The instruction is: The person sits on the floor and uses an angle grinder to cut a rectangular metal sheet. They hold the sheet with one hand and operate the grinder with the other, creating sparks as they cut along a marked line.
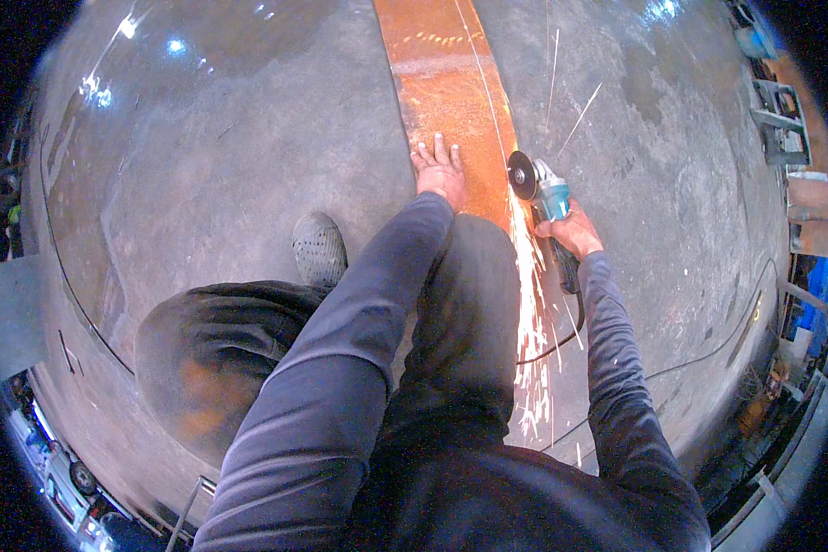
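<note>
grinder point(553, 197) right of plate point(446, 97)

Long grey sleeves point(308, 405) show with dark trousers point(469, 294), orange-smudged at one knee point(204, 397), and a perforated grey shoe point(320, 252).

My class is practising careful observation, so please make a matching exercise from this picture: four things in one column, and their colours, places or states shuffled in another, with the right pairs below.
Column one
1. left hand
2. angle grinder
3. shoe
4. sparks

Column two
A. grey with dark specks, in the left half of the picture
B. fingers spread, resting on the rusty orange strip
C. bright, streaming toward the lower edge of the picture
D. partly teal, held in the right hand

Right pairs: 1-B, 2-D, 3-A, 4-C
</note>
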The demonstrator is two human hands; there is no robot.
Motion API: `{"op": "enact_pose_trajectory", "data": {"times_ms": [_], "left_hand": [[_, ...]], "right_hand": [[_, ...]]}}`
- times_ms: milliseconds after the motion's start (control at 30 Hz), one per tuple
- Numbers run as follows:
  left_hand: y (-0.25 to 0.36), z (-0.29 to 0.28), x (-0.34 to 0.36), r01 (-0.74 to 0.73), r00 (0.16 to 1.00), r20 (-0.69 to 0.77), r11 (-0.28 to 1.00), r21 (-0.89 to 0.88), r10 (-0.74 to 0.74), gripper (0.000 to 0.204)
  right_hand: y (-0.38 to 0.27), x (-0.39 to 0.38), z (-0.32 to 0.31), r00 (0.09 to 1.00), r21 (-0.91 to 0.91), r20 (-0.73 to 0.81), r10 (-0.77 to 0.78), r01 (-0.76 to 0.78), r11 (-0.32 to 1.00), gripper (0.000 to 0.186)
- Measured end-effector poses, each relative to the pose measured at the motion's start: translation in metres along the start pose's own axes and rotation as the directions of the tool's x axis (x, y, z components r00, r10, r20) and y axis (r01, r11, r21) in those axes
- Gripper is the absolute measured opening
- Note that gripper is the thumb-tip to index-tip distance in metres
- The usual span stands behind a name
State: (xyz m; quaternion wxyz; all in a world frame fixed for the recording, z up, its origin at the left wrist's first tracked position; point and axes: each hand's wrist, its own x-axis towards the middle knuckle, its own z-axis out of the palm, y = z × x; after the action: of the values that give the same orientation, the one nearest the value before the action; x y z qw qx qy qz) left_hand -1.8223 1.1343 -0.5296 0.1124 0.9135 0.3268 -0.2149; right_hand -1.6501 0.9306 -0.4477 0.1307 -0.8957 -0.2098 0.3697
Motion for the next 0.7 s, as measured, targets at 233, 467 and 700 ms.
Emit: {"op": "enact_pose_trajectory", "data": {"times_ms": [233, 467, 700], "left_hand": [[-0.002, 0.005, 0.004, 0.004, 1.0, -0.003, 1.0, -0.006, -0.004, 0.07], [-0.001, 0.006, 0.008, 0.014, 1.0, -0.019, 1.0, -0.001, -0.014, 0.07], [0.0, 0.002, 0.009, 0.0, 1.0, 0.003, 1.0, -0.008, 0.0, 0.07]], "right_hand": [[-0.014, 0.0, -0.002, 1.0, 0.003, 0.014, 0.019, -0.019, 1.0, 0.081], [-0.002, 0.02, 0.002, 0.998, 0.08, 0.023, -0.065, 0.063, 0.995, 0.069], [0.014, 0.026, 0.007, 1.0, -0.035, -0.017, -0.003, 0.003, 0.999, 0.072]]}}
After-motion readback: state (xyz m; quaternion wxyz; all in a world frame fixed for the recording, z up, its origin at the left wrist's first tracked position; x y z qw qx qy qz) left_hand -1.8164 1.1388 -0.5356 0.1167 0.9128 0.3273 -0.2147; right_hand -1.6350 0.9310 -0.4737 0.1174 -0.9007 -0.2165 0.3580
